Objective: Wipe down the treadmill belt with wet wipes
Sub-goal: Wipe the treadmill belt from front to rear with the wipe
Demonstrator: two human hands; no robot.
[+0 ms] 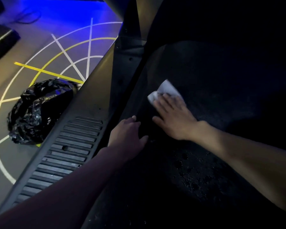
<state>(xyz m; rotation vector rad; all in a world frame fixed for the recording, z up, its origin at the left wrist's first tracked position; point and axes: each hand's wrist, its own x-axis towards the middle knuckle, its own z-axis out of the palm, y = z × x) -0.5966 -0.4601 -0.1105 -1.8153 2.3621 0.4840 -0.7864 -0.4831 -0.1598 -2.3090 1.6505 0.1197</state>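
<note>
From the head camera I see the treadmill belt (221,100) filling the right and middle of the scene, very dark, almost black, with a faintly grainy surface. On its near part there are scattered wet spots and small glistening droplets. The wet wipe (165,89) is a white folded pad lying flat on the belt near its left edge, towards the far side. My right hand (172,117) lies on it with straight, spread fingers pressing down, not curled round it. My left hand (129,134) rests nearer, at the belt's left edge, fingers relaxed and holding nothing. Left of the belt runs the grey side rail (69,151) with its ribbed tread. Beyond it, a crumpled black plastic bag (38,111) sits on the floor (31,52), which is marked with white and yellow lines.
</note>
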